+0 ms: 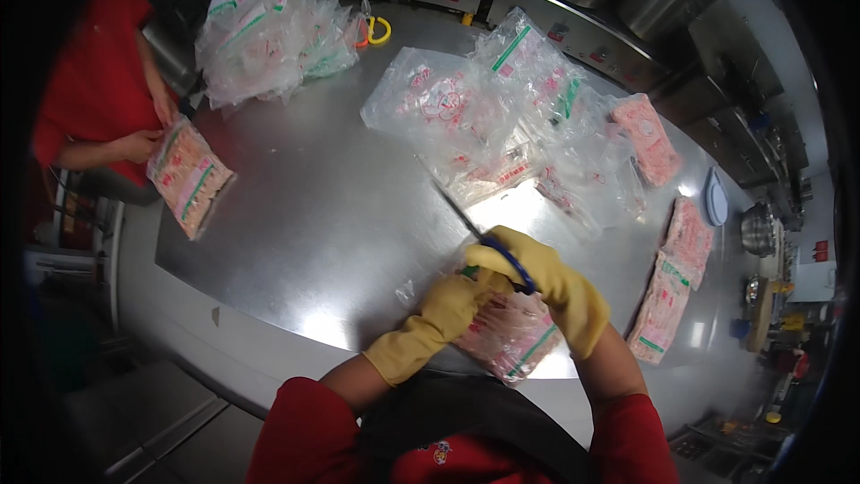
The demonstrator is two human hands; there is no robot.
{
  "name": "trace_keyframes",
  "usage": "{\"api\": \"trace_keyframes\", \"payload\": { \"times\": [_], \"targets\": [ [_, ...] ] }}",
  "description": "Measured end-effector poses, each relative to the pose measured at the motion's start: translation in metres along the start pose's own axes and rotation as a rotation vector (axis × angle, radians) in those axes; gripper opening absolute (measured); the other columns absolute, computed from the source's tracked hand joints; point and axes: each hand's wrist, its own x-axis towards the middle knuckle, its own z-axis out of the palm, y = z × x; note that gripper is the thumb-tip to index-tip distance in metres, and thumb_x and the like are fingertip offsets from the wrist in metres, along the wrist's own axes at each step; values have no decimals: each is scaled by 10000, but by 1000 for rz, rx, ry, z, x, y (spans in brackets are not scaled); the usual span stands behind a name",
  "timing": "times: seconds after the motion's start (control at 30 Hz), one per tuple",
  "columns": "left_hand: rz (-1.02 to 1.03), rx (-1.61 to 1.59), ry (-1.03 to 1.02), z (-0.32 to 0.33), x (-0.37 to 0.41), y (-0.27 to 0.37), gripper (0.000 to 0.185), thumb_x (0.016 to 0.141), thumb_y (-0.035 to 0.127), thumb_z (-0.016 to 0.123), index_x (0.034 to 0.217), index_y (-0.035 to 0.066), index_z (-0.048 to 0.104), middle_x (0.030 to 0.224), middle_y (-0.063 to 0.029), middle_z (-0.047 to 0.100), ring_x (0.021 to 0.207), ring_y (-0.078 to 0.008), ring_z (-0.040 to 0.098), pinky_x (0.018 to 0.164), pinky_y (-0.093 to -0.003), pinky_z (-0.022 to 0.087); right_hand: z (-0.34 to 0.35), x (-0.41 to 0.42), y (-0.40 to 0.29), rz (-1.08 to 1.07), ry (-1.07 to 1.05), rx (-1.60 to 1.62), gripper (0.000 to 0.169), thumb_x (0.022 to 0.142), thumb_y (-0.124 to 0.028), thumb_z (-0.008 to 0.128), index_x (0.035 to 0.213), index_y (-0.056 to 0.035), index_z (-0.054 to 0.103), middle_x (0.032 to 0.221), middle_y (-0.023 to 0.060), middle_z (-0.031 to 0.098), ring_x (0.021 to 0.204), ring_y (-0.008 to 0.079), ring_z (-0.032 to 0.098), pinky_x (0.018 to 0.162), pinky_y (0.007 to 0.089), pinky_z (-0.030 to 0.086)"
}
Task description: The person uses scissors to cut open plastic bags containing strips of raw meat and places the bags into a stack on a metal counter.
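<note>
Both my hands wear yellow rubber gloves. My right hand grips scissors by their dark blue handle, with the blades pointing up and left over the steel table. Beside it, my left hand pinches the top of a clear plastic bag of frozen pink meat, which lies at the table's near edge. Whether the scissor blades are apart cannot be told. Just beyond my hands is a pile of clear plastic bags with red and green print. Part of the bag's top is hidden by my gloves.
Bagged meat and an unwrapped frozen block lie at right, near a pale oval plastic item. At left a co-worker in red holds another bag of meat. A heap of plastic bags and yellow-handled scissors are at the back.
</note>
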Motion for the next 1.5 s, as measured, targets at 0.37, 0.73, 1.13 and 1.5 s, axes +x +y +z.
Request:
{"api": "trace_keyframes", "payload": {
  "times": [0.37, 0.73, 1.13, 1.5],
  "targets": [
    [-66, -286, 33, -12, 5, 9, 105, 939, 78, 792, 1032, 37, 769, 961, -172, 732, 918, -370, 691, 814, -451, 552, 32, -153, 200, 157, -192, 508, 655, 1099, -590, 555, 1256, 31, 698, 993, 144, 783, 680, 193, 721, 575, 308, 561],
    [-140, -650, -294, -6, -7, 5, 121, 990, 78, 671, 928, 17, 755, 878, -156, 747, 784, -353, 696, 755, -438, 548, 38, -2, 116, 107, 5, 484, 553, 1035, -567, 689, 1149, -27, 717, 851, 101, 732, 626, 166, 674, 560, 261, 515],
    [-143, 266, 317, -104, -45, -139, 284, 1055, 232, 614, 966, 6, 761, 851, -147, 698, 734, -251, 625, 678, -380, 512, -36, -55, 116, 144, -204, 769, 352, 1089, -303, 637, 1096, 29, 752, 926, 207, 787, 618, 185, 676, 500, 317, 513],
    [439, 457, -90, -63, 39, 45, 506, 901, 279, 751, 1317, -4, 692, 1250, -237, 686, 1189, -472, 610, 1116, -581, 446, -93, -193, 263, 95, 1111, 569, 345, 1033, -292, 672, 1110, 42, 711, 840, 142, 714, 665, 227, 679, 572, 359, 540]
  ]
}}
